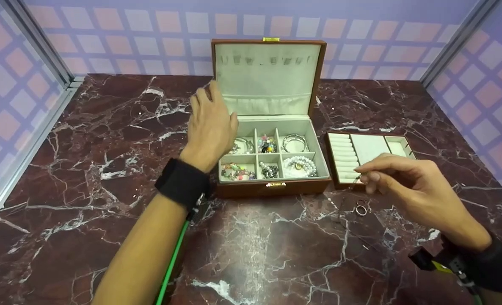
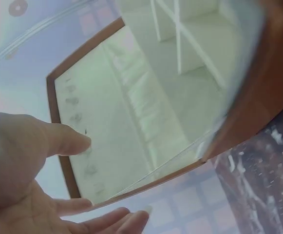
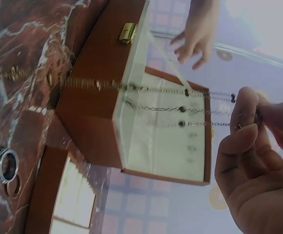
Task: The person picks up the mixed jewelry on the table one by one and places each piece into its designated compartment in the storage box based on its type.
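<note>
Head view: a brown box (image 1: 272, 127) stands open on the marble surface (image 1: 107, 190), its lid (image 1: 268, 76) upright, so the six compartments of beads and bangles lie bare. The left hand (image 1: 211, 127) hovers at the box's left edge beside the lid, fingers relaxed and holding nothing. The right hand (image 1: 407, 186) pinches the top of a thin chain (image 1: 347, 199) that trails down to the surface in front of the lifted-out tray (image 1: 367, 156), which sits just right of the box. Two rings (image 1: 361, 209) lie on the surface beneath that hand.

Left wrist view: the left hand's fingers (image 2: 66, 141) are spread loosely near the lid's pale lining (image 2: 131, 122); whether they touch it I cannot tell. No grip here.

Right wrist view: thumb and forefinger (image 3: 246, 117) close on the chain (image 3: 199, 110), which hangs in several taut strands across the front of the box (image 3: 97, 97), its far end reaching the surface. Held by one end like this, it hangs straight rather than bunched. The rings (image 3: 5, 168) rest apart from it.
</note>
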